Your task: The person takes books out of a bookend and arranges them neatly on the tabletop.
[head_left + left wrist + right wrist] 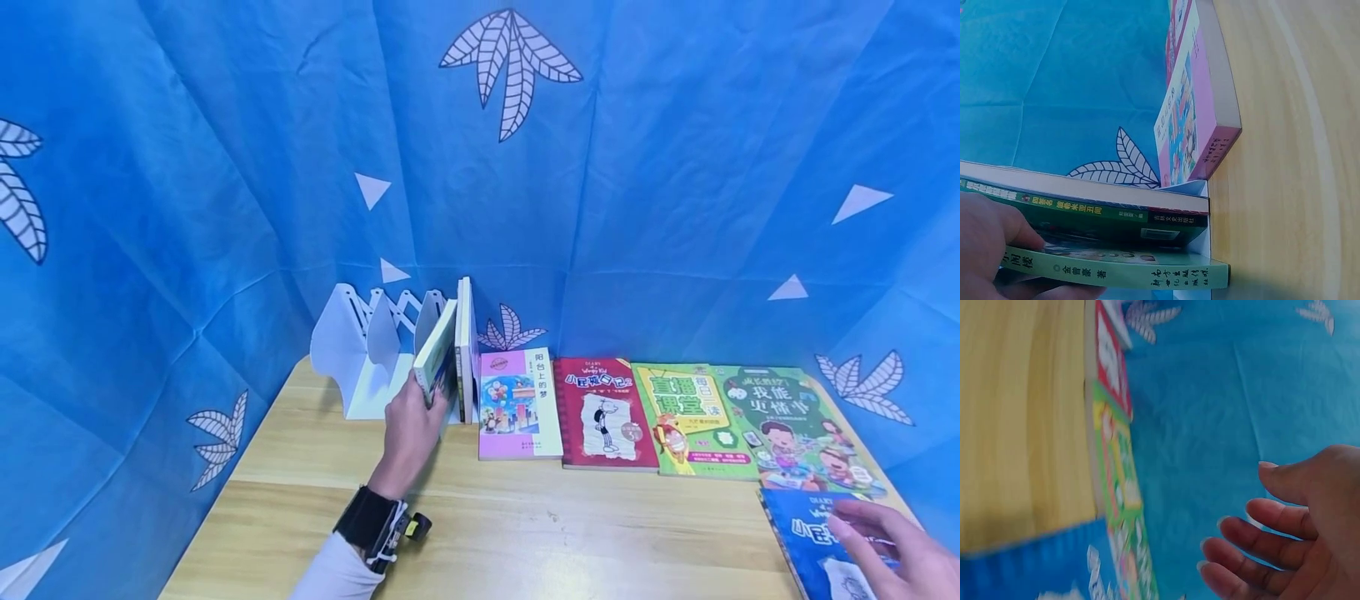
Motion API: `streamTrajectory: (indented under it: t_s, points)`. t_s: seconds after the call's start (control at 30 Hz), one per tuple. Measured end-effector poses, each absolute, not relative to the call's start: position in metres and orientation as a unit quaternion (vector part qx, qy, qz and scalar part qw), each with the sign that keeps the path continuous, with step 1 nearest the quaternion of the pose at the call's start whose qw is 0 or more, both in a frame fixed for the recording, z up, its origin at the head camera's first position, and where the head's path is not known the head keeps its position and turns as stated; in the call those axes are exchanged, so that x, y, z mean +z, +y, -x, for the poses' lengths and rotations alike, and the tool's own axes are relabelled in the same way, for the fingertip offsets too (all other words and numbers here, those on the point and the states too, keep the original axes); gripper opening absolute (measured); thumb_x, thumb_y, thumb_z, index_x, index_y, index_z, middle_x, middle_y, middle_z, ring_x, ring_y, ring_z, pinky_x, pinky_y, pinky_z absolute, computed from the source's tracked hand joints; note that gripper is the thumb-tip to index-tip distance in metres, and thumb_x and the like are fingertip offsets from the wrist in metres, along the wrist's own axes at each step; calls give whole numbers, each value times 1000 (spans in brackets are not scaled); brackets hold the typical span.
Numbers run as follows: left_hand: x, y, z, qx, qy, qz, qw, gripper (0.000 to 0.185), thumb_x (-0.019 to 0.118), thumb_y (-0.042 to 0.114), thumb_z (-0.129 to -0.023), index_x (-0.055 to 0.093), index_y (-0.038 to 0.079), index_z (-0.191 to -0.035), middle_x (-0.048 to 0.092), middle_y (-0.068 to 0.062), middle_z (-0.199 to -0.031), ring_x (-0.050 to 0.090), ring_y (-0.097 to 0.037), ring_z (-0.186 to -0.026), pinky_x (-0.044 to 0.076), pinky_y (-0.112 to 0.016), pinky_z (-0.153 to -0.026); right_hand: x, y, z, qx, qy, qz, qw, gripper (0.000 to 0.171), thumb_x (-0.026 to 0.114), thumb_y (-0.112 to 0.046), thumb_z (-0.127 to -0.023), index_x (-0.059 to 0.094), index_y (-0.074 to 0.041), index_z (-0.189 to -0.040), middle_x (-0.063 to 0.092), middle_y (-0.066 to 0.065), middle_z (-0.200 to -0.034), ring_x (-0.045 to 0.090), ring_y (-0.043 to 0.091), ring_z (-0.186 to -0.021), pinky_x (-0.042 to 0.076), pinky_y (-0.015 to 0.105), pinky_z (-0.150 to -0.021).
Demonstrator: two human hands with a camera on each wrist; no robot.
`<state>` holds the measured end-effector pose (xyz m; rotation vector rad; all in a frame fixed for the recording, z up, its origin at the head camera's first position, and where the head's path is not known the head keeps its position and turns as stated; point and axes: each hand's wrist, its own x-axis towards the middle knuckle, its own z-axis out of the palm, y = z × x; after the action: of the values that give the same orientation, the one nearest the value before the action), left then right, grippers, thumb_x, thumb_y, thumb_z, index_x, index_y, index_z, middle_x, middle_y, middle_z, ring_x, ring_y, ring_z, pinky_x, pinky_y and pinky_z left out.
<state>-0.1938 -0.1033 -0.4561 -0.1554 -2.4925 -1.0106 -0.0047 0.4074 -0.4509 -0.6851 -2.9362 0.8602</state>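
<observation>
My left hand [411, 429] grips a thin light green book [1129, 267] by its spine side, thumb on one cover and fingers on the other. The book leans at a slant in a white expandable book rack [337, 346]. Just right of it, a dark green book [1085, 215] and a pale one [467, 350] stand upright. At the lower right my right hand [900, 542] hovers over a blue comic book [797, 521], fingers loosely bent and spread, holding nothing. In the right wrist view its thumb and fingers [1260, 544] are apart.
Right of the rack a row of books lies flat on the wooden table [525, 533]: a pink-and-white one [517, 408], a red one [607, 417], a yellow-green one [697, 425] and a dark green one [802, 429]. Blue patterned cloth [480, 192] hangs behind and at both sides.
</observation>
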Motion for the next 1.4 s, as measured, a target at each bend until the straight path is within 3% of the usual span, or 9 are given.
streamTrajectory:
  t_s: [0.13,0.27,0.47,0.57,0.83,1.13,1.23,1.4]
  points:
    - [-457,-105,186,-367,-901,57,224,44,66,6,-96,56,-4,-138,70,-31,-126,73,-46,-111,66,-50,-84,-442,394,9,273,-947,167,0,61,51,-41,-109,52,14,-134,62,41,-127,69,49,-99,63,47,-66]
    - [-457,-108,177,-369,-900,65,222,44,67,7,-96,56,-6,-137,70,-32,-124,73,-46,-109,66,-50,-84,-436,379,12,288,-948,134,-16,62,49,-46,-108,53,9,-137,59,39,-133,71,44,-100,64,46,-66]
    - [-456,-118,165,-379,-894,71,230,44,72,2,-92,60,-7,-133,73,-32,-117,75,-46,-104,66,-53,-82,-433,359,17,266,-962,64,14,44,58,-37,-107,63,0,-130,72,23,-122,70,2,-85,61,25,-63]
    - [-456,-124,160,-386,-890,71,233,42,73,0,-90,61,-9,-130,73,-33,-115,75,-48,-101,66,-56,-81,-433,353,21,267,-962,50,4,44,58,-38,-107,64,-2,-130,73,17,-121,66,-5,-83,59,21,-66]
    - [-453,-136,147,-408,-884,77,213,42,72,-2,-90,61,-9,-129,73,-32,-116,75,-48,-103,66,-57,-80,-429,335,29,292,-956,28,-19,41,58,-38,-107,64,-4,-130,75,6,-117,64,-7,-86,58,16,-70]
    - [-446,-142,133,-418,-883,80,196,37,72,-2,-91,63,-10,-126,74,-32,-114,75,-47,-101,67,-55,-78,-423,319,38,296,-954,15,-34,47,60,-42,-105,59,-8,-138,71,12,-129,73,23,-100,61,23,-72]
    - [-444,-143,128,-417,-883,84,200,36,73,-3,-90,63,-10,-125,74,-31,-113,76,-46,-100,67,-54,-77,-421,315,40,303,-952,11,-38,48,60,-41,-105,58,-8,-139,70,14,-130,73,25,-102,65,30,-74]
    - [-439,-144,121,-408,-882,97,213,36,74,-5,-89,64,-10,-123,75,-31,-111,76,-46,-98,67,-50,-75,-420,307,42,303,-953,5,-33,47,63,-41,-104,58,-10,-140,70,12,-128,72,25,-104,64,30,-74]
